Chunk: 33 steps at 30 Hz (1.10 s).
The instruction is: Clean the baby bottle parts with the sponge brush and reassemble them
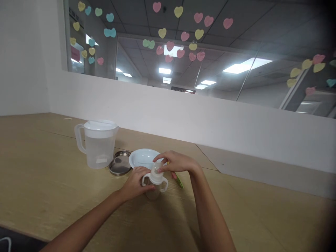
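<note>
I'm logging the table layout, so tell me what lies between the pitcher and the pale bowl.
In the head view, a shallow metal dish lies between the pitcher and the pale bowl.

No text, brand or number is legible. Small white rectangular label (102, 160) on the translucent plastic lidded pitcher (98, 147): any wording too small to read. Pink rectangular sign (75, 55) behind the clear glass window (136, 17): any print blurred. Pastel heart-shaped paper notes (179, 12): any writing unreadable.
</note>
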Tool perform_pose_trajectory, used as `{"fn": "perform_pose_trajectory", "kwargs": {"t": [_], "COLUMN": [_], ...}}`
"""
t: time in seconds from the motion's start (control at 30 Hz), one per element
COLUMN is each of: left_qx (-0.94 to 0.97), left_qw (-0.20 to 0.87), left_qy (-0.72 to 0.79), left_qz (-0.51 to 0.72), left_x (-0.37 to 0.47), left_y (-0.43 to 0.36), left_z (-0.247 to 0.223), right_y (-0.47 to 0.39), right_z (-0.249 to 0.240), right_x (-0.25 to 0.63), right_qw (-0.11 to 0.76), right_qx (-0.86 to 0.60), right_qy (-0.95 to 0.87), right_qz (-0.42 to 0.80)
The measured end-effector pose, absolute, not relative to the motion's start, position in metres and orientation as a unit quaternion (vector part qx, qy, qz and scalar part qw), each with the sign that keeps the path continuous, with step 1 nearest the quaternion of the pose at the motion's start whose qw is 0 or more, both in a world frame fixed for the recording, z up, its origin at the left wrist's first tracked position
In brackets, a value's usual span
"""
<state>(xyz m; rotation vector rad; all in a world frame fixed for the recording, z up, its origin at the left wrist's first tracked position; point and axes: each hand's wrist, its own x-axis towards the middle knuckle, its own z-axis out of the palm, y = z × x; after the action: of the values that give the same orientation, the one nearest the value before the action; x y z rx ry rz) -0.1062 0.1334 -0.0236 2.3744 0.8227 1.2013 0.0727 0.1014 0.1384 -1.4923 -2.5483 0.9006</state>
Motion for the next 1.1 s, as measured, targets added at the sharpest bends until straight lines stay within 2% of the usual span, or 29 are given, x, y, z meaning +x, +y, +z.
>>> {"fn": "perform_pose_trajectory", "kwargs": {"t": [0.8, 1.0, 1.1], "left_qx": [0.854, 0.851, 0.849], "left_qw": [0.145, 0.137, 0.128], "left_qy": [0.269, 0.285, 0.293], "left_qz": [0.421, 0.418, 0.421], "left_x": [-0.11, -0.109, -0.108], "left_y": [0.136, 0.136, 0.136], "left_z": [-0.027, -0.027, -0.027], "right_y": [0.116, 0.114, 0.105], "right_z": [0.132, 0.133, 0.138], "right_x": [0.083, 0.081, 0.081], "right_qw": [0.039, 0.061, 0.107], "right_qx": [-0.474, -0.493, -0.482], "right_qy": [-0.821, -0.815, -0.816], "right_qz": [0.317, 0.298, 0.302]}}
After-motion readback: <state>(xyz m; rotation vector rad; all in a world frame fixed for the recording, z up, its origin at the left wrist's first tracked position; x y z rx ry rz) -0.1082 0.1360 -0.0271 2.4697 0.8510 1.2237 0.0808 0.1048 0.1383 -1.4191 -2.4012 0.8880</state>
